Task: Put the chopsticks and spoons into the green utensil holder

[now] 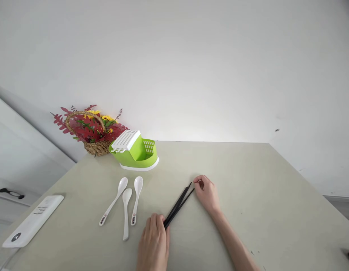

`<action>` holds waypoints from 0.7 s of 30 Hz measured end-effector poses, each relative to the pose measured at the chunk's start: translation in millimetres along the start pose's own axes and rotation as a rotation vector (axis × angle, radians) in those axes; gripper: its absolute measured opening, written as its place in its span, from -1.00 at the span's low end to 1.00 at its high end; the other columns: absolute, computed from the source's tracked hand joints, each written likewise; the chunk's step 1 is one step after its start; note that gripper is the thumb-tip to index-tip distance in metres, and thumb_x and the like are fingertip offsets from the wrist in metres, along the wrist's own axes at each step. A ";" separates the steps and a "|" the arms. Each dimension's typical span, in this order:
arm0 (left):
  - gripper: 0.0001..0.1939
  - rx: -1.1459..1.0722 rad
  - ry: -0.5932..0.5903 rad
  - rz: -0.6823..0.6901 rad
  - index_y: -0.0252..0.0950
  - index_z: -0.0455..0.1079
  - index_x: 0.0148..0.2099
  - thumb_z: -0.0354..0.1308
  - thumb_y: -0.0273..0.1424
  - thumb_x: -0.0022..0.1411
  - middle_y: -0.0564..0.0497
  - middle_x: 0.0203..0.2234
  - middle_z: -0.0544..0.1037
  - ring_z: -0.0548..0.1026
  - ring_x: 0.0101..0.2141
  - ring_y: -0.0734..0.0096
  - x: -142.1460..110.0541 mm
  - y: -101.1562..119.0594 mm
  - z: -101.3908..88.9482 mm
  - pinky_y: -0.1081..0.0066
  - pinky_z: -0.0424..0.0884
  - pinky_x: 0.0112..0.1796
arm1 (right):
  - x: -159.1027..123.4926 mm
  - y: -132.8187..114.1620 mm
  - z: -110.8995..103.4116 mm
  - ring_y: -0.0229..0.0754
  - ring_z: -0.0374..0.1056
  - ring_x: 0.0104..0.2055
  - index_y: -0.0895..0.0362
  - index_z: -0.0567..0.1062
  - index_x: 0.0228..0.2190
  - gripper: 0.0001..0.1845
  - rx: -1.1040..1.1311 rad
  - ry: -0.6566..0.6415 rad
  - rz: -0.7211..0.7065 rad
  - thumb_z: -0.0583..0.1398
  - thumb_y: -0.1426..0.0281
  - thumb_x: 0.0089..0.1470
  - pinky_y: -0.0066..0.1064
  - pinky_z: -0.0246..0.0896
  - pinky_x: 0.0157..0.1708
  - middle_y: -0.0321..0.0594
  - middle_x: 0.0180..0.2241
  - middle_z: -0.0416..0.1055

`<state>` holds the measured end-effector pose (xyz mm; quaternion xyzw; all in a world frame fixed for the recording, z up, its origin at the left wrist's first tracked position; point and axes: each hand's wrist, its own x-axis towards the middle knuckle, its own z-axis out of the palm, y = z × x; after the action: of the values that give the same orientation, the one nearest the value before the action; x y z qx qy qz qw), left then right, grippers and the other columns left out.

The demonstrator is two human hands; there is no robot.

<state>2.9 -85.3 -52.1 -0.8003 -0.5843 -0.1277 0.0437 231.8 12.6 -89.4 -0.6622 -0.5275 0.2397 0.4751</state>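
Observation:
Several black chopsticks (pixel 178 206) lie at a slant on the table, their near ends gripped by my left hand (pixel 154 235). Its fingers close around them, hiding those ends. My right hand (pixel 206 191) is curled beside the far tips of the chopsticks, close to them but apart. The thumb and fingers are bent together, and I cannot make out anything between them. Left of the chopsticks are three white spoons, a left one (pixel 114 201), a middle one (pixel 126 214) and a right one (pixel 136 201), bowls pointing away from me.
A green and white utensil holder (pixel 140 152) stands at the back left, beside a wicker basket (pixel 97 148) of red and yellow artificial flowers. A white power strip (pixel 35 220) with a cord lies at the left edge. A white wall (pixel 208 75) rises behind the table (pixel 256 210).

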 end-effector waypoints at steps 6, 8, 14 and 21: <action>-0.85 -0.074 0.087 0.031 -0.24 0.37 -0.06 -0.01 -0.39 0.44 -0.07 -0.26 0.52 0.58 -0.24 0.14 -4.6 -7.3 -0.7 0.20 0.54 -0.29 | 0.4 -0.5 -0.1 -0.16 0.33 -0.46 0.03 0.45 -0.38 -0.83 -0.012 -0.008 0.012 0.06 0.33 0.12 -0.34 0.17 -0.35 -0.28 -0.43 0.49; -0.85 -0.116 0.102 0.038 -0.23 0.35 -0.03 0.00 -0.37 0.44 -0.08 -0.23 0.53 0.58 -0.21 0.12 -7.2 -10.4 -1.4 0.18 0.55 -0.27 | -0.1 -0.6 -0.3 -0.15 0.34 -0.44 0.03 0.45 -0.38 -0.83 -0.021 -0.015 0.023 0.06 0.33 0.12 -0.34 0.18 -0.35 -0.28 -0.42 0.50; -0.67 -0.203 0.101 0.072 -0.20 0.30 0.18 0.07 -0.29 0.43 -0.15 -0.05 0.55 0.58 -0.05 0.07 -17.9 -24.3 -2.7 0.13 0.58 -0.13 | -1.2 2.5 0.1 -0.16 0.33 -0.44 0.03 0.46 -0.38 -0.83 -0.028 -0.006 0.007 0.07 0.33 0.12 -0.33 0.18 -0.34 -0.29 -0.41 0.50; -0.57 -0.315 0.055 0.047 -0.09 0.22 0.29 0.09 -0.30 0.42 -0.12 0.08 0.50 0.52 0.09 0.07 -35.0 -38.3 -1.8 0.10 0.56 -0.01 | -3.0 4.8 -1.2 -0.16 0.31 -0.45 0.03 0.47 -0.37 -0.84 -0.045 -0.012 0.021 0.08 0.32 0.11 -0.32 0.18 -0.35 -0.29 -0.44 0.48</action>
<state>-43.5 -106.0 -62.4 -0.8069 -0.5366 -0.2387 -0.0633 234.0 9.4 -93.7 -0.6766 -0.5289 0.2368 0.4544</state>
